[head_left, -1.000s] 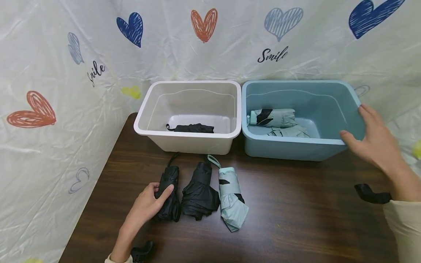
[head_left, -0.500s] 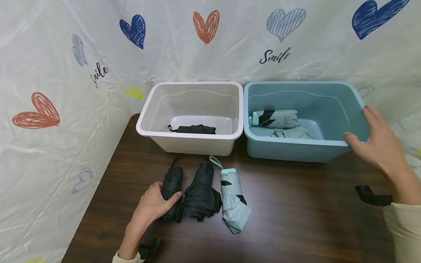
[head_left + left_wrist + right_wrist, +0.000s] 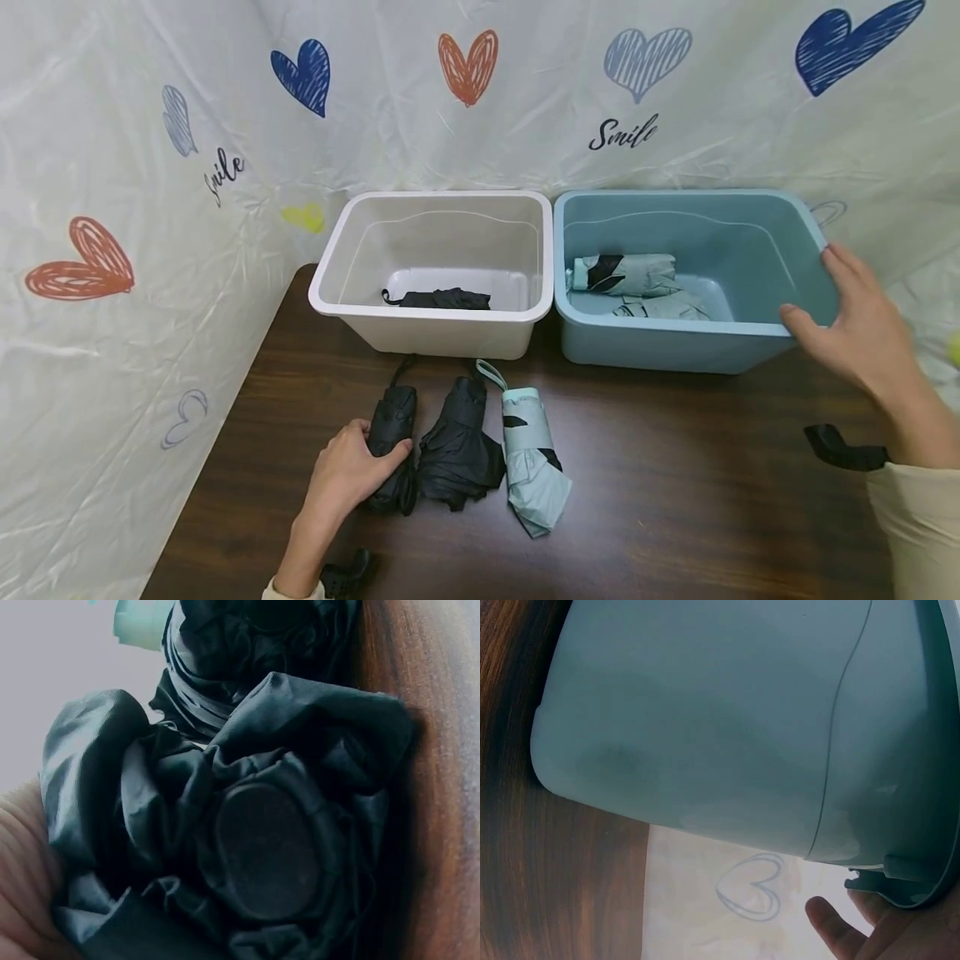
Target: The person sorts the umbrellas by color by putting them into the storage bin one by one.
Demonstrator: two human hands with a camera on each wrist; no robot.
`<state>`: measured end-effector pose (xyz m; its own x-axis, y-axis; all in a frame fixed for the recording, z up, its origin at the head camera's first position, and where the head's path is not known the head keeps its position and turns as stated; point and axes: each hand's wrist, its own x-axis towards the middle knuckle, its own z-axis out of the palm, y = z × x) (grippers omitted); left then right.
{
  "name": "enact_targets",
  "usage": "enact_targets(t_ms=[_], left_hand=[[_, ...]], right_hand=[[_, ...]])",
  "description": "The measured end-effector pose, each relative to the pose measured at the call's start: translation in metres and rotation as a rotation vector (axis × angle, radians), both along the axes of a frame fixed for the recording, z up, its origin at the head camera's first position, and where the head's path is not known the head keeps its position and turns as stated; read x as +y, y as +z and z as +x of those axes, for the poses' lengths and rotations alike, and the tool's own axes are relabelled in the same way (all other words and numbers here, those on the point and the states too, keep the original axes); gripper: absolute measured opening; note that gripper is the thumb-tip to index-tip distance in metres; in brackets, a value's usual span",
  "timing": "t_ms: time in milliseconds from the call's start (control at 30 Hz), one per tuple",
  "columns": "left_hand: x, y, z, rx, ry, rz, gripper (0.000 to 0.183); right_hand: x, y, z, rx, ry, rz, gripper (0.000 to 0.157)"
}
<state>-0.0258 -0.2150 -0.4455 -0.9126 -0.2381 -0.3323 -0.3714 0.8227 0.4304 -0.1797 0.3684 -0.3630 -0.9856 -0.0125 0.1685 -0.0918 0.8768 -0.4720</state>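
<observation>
On the table lies a folded black umbrella (image 3: 393, 421), and my left hand (image 3: 348, 471) grips it from the left side, thumb across its top. In the left wrist view its dark oval end (image 3: 268, 851) faces the camera, wrapped in loose cloth. Just right of it are another folded black umbrella (image 3: 461, 450) and a mint-green umbrella (image 3: 534, 467) with black patches. My right hand (image 3: 858, 333) rests at the right front corner of the blue bin (image 3: 667, 346), thumb and fingers spread along its rim; its fingers look fairly straight in the right wrist view.
A white bin (image 3: 442, 329) stands left of the blue one, with a black umbrella (image 3: 446, 298) inside. Two mint-green umbrellas (image 3: 633, 273) lie in the blue bin. Behind the brown table (image 3: 675, 467) hangs a white sheet (image 3: 375, 100) printed with hearts.
My left thumb has moved a little right across the black umbrella, closing round it. The right hand stays at the blue bin. The head view has shifted slightly.
</observation>
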Motion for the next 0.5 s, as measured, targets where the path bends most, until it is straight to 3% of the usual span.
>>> enact_targets(t_ms=[500], left_hand=[[0.0000, -0.0019, 0.0013, 0.030, -0.009, -0.005, 0.065]], right_hand=[[-0.0006, -0.0038, 0.0005, 0.032, 0.016, -0.048, 0.085]])
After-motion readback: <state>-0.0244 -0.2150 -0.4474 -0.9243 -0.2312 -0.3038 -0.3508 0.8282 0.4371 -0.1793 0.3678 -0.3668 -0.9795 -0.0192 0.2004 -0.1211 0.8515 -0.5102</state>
